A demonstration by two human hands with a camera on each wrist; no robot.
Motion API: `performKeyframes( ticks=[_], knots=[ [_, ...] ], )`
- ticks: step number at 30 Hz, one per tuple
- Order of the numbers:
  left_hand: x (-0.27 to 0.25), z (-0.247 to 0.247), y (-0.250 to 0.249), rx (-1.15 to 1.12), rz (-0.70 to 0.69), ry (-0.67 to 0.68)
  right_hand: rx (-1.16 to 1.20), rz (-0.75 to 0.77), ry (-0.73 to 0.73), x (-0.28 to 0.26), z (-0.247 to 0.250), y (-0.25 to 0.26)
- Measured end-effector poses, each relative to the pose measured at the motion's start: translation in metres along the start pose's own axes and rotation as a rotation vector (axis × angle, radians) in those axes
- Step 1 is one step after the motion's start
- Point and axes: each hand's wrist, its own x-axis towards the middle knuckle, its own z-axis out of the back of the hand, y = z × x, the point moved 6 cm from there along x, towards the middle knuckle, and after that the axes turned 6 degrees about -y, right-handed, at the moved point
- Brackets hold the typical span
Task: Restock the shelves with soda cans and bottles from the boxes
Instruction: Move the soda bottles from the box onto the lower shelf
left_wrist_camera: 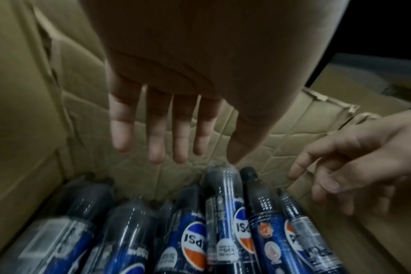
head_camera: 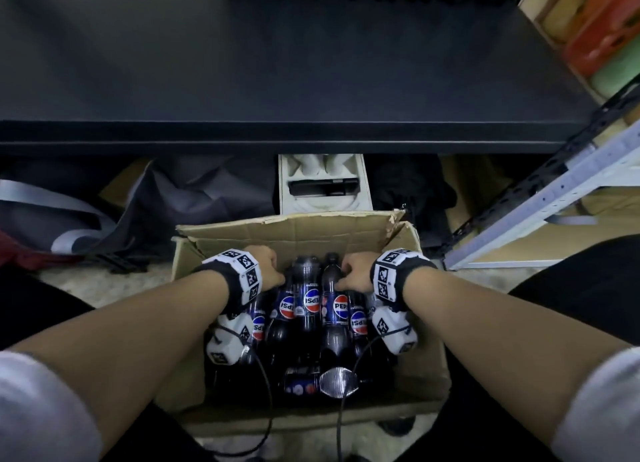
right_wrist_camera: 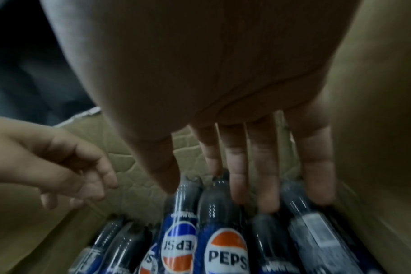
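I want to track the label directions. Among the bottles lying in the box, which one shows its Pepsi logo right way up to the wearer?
The bottle under the right hand: its logo reads upright, while its neighbours' logos read reversed.

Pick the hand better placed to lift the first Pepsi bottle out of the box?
Right. The right hand already rests its fingers on the bottle tops; the left hand hangs open above them, touching none.

Both forearms reaching forward and down; left hand (head_camera: 268, 267) fingers straight; right hand (head_camera: 356, 271) fingers extended, spread
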Motion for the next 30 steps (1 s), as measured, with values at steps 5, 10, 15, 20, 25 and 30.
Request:
performKeyframes(
  ticks=[5, 10, 15, 20, 25, 30],
  knots=[
    [0.023, -0.041, -0.004, -0.166, 0.083, -0.001, 0.008, 0.001, -0.026, 0.018, -0.023, -0.005],
    [0.039, -0.072, -0.021, -0.423, 0.175, 0.036, 0.058, -0.008, -0.016, 0.025, -0.038, -0.006],
    [0.054, -0.076, -0.022, -0.558, 0.225, 0.095, 0.138, -0.038, -0.056, 0.034, -0.050, -0.013],
    [0.056, -0.079, -0.024, -0.641, 0.288, 0.083, 0.253, -0.080, -0.078, 0.040, -0.057, -0.019],
    [0.058, -0.082, -0.020, -0.710, 0.292, 0.065, 0.315, -0.090, -0.079, 0.045, -0.056, -0.019],
    [0.048, -0.062, -0.010, -0.563, 0.194, 0.063, 0.293, -0.099, -0.128, 0.050, -0.062, -0.007]
  ],
)
